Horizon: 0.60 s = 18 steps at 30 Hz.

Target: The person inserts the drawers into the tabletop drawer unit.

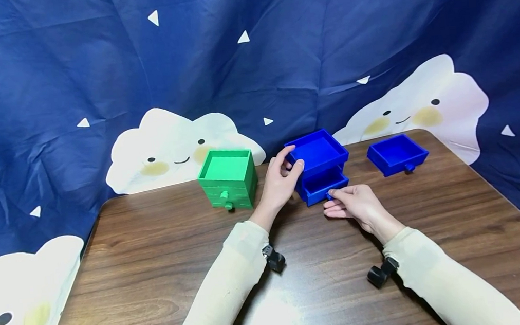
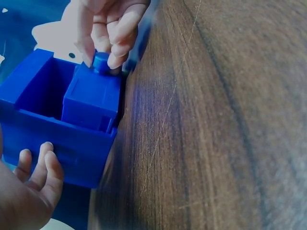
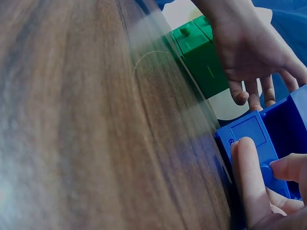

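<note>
A small blue cabinet [image 1: 320, 149] with a tray-like top stands near the back of the table. Its lower drawer [image 1: 315, 197] is pulled partway out, and the slot above holds no drawer. My left hand [image 1: 280, 181] holds the cabinet by its left side, thumb at the front corner. In the left wrist view its fingertips [image 2: 48, 155] rest against the side wall. My right hand [image 1: 358, 205] pinches the round knob [image 2: 100, 62] of the lower drawer between thumb and finger. The inside of that drawer shows nothing in it.
A loose blue drawer [image 1: 397, 156] with a knob lies to the right. A green cabinet [image 1: 225, 168] with two knobs stands to the left, its drawers pushed in. The wooden table [image 1: 149, 275] ends at a blue cloth [image 1: 214, 68] with white clouds.
</note>
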Each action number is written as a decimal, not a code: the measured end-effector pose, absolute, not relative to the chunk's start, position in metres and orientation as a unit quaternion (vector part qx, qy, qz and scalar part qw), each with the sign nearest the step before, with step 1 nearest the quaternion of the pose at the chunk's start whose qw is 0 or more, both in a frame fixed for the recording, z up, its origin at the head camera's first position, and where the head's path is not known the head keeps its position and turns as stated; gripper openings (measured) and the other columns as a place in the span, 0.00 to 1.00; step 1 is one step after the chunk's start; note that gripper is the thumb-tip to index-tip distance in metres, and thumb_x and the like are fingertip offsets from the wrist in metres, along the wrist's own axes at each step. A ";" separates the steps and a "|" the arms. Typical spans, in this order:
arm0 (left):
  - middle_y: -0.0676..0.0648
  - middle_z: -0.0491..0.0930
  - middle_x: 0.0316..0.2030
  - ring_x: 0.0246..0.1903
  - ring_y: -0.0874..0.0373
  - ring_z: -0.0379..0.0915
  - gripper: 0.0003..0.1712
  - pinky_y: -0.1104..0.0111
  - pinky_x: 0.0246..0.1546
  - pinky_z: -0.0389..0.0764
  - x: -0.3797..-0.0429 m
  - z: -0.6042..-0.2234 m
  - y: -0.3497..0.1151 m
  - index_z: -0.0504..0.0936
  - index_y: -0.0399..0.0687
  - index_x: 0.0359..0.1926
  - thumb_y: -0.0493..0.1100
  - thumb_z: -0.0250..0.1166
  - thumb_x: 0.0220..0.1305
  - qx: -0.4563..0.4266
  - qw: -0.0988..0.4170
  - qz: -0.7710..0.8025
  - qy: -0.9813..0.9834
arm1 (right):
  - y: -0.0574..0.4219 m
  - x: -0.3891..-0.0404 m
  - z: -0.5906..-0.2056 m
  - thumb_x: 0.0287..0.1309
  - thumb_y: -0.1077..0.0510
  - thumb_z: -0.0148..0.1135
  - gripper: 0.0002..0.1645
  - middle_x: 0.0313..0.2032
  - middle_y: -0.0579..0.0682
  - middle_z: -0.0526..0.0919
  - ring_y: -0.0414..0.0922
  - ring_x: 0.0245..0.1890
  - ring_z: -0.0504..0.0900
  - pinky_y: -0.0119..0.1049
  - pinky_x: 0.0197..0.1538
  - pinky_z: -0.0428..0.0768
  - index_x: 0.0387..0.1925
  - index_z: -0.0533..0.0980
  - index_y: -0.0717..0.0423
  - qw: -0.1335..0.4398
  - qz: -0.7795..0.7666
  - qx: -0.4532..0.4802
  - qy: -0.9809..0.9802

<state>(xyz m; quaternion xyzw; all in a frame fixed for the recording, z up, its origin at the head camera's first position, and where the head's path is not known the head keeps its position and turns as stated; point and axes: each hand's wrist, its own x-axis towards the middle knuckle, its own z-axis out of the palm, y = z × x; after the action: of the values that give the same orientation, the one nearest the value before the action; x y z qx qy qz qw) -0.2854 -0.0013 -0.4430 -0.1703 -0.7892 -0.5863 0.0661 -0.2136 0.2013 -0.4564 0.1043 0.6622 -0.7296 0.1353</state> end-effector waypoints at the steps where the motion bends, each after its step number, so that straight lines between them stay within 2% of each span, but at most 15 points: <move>1: 0.43 0.73 0.43 0.35 0.63 0.66 0.28 0.74 0.41 0.72 -0.286 -0.443 -0.001 0.77 0.54 0.74 0.48 0.66 0.77 -0.171 0.066 -0.586 -0.789 | 0.201 -0.214 -0.456 0.82 0.63 0.51 0.24 0.29 0.52 0.91 0.41 0.28 0.93 0.35 0.42 0.91 0.64 0.67 0.83 0.135 -0.729 0.104 0.663; 11: 0.42 0.73 0.43 0.34 0.63 0.66 0.28 0.74 0.40 0.72 -0.286 -0.441 -0.003 0.77 0.53 0.74 0.47 0.66 0.77 -0.166 0.062 -0.589 -0.788 | 0.199 -0.223 -0.456 0.82 0.63 0.50 0.27 0.29 0.52 0.91 0.41 0.28 0.92 0.35 0.42 0.91 0.68 0.65 0.87 0.138 -0.722 0.096 0.671; 18: 0.45 0.73 0.43 0.32 0.63 0.67 0.28 0.74 0.39 0.72 -0.286 -0.440 -0.002 0.78 0.55 0.74 0.48 0.66 0.77 -0.164 0.052 -0.589 -0.790 | 0.199 -0.229 -0.456 0.83 0.63 0.50 0.27 0.28 0.52 0.91 0.42 0.28 0.93 0.36 0.42 0.92 0.68 0.65 0.85 0.147 -0.732 0.100 0.658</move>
<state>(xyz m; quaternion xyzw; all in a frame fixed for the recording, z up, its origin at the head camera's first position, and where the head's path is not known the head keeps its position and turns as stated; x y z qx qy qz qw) -0.2863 -0.0023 -0.4404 -0.1636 -0.7896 -0.5892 0.0523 -0.2293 0.1995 -0.4564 0.0999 0.6582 -0.7315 0.1471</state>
